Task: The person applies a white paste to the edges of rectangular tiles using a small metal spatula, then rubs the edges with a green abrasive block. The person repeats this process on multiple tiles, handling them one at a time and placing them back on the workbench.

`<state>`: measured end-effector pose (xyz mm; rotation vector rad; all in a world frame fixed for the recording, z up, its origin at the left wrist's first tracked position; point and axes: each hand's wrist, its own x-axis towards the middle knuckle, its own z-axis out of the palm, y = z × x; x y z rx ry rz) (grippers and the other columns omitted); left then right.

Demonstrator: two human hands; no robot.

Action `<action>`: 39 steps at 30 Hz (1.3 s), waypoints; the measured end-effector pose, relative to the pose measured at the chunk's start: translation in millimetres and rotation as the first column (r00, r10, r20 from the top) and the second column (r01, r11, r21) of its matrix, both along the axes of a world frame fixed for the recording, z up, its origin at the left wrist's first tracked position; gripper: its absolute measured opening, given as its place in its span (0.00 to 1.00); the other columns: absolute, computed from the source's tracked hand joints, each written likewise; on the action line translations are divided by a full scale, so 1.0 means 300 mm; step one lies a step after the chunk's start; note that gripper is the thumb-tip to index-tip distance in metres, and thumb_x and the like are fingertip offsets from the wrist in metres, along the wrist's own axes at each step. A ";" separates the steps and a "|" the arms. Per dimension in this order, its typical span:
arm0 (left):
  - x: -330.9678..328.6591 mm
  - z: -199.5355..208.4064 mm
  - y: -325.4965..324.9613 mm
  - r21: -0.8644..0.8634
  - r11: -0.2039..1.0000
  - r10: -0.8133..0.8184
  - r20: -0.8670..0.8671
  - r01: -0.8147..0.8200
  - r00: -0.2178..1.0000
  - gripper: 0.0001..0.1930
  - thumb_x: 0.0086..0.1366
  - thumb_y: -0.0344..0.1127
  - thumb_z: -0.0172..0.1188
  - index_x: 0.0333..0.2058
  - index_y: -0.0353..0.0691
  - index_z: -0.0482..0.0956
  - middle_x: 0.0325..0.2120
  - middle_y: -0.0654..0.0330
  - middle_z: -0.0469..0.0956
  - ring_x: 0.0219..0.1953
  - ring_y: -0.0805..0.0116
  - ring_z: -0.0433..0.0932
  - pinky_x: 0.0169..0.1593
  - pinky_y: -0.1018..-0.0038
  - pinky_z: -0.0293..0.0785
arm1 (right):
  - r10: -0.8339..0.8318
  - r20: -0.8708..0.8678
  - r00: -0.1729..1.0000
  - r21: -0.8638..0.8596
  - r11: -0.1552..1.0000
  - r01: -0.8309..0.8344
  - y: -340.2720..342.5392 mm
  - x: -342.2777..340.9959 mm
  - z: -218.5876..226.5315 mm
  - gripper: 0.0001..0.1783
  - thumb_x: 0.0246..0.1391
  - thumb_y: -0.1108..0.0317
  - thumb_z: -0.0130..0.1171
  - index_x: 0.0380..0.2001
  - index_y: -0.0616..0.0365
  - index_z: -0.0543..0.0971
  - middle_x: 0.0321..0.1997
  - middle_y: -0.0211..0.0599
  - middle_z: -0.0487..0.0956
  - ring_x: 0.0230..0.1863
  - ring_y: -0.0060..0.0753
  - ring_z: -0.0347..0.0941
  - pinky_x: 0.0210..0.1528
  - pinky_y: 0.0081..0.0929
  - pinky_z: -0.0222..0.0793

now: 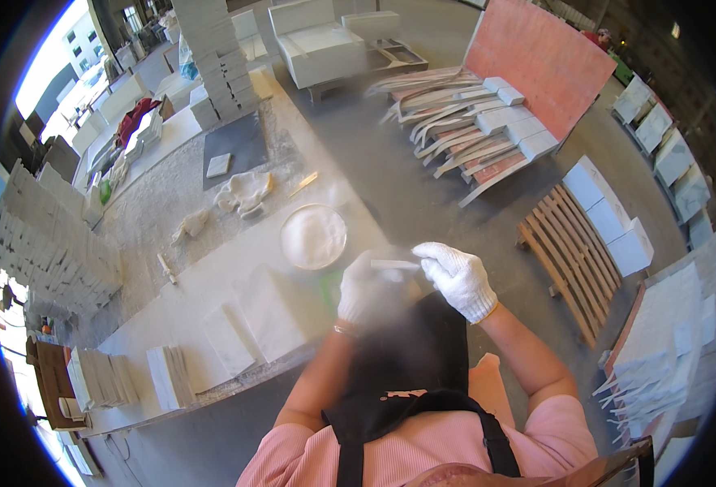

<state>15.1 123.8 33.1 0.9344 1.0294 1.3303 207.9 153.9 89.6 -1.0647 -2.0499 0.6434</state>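
Bottom of frame: pink ribbed top and black apron, both forearms rising from the lower edge toward centre. Both hands in white knit gloves.

Just below centre, the two hands meet on a thin pale strip [393, 265], apparently stone or tile. Its long axis runs nearly level across the frame, left end toward the left hand, right end toward the right hand, tilted only slightly. It is held in the air above the bench edge, just right of and below the round bowl.

Left hand [366, 290]: fingers curled narrow around the strip's left end, palm under it; a haze of dust blurs the fingertips, so exact contact is hard to tell. Right hand [457, 278]: fingers bent close together, pinching the strip's right end from above, thumb hidden.

Just beyond the hands, a round bowl [314, 237] of white powder stands on the workbench [171, 292]. Lower left of the bowl, flat white slabs [256, 321] lie on the bench; further toward the lower left, stacks of thin tiles [171, 377] stand on edge.

Further up the bench, a crumpled pale cloth [244, 193], then a dark mat [240, 142] with a small tile on it.

Right of centre, a wooden pallet [565, 243] carrying white blocks. Upper right, a pink slab [544, 61] leaning over a heap of long offcuts.
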 end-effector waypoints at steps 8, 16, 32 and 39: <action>0.007 -0.062 0.009 0.045 0.997 0.075 -0.213 -0.067 0.974 0.07 0.67 0.18 0.58 0.40 0.36 0.82 0.33 0.62 0.84 0.36 0.75 0.81 0.41 0.75 0.78 | -0.080 -0.065 0.995 0.035 0.996 0.083 -0.030 -0.061 -0.038 0.12 0.66 0.75 0.60 0.50 0.59 0.84 0.34 0.36 0.85 0.27 0.22 0.79 0.32 0.23 0.77; 0.010 -0.073 0.005 0.071 0.997 0.028 0.187 -0.042 0.982 0.07 0.62 0.20 0.65 0.39 0.36 0.81 0.37 0.57 0.86 0.38 0.68 0.84 0.44 0.71 0.81 | -0.124 -0.119 0.985 -0.302 0.950 0.083 -0.036 -0.033 -0.001 0.13 0.67 0.73 0.59 0.52 0.58 0.83 0.31 0.28 0.82 0.27 0.13 0.75 0.29 0.18 0.74; 0.004 -0.104 0.004 0.156 0.987 0.004 0.121 -0.023 0.993 0.10 0.73 0.23 0.51 0.47 0.34 0.81 0.41 0.59 0.84 0.43 0.70 0.83 0.49 0.72 0.81 | -0.146 -0.061 0.987 -0.096 0.985 0.140 -0.051 -0.083 -0.037 0.13 0.66 0.73 0.61 0.52 0.58 0.83 0.26 0.31 0.81 0.25 0.16 0.76 0.28 0.21 0.75; 0.014 -0.127 0.010 0.063 0.998 -0.008 0.394 -0.018 0.919 0.09 0.72 0.23 0.55 0.47 0.34 0.81 0.40 0.59 0.85 0.42 0.70 0.83 0.48 0.72 0.81 | -0.179 -0.069 0.981 -0.224 0.961 0.160 -0.069 -0.041 0.003 0.13 0.66 0.73 0.62 0.53 0.58 0.83 0.27 0.32 0.82 0.25 0.16 0.76 0.28 0.20 0.75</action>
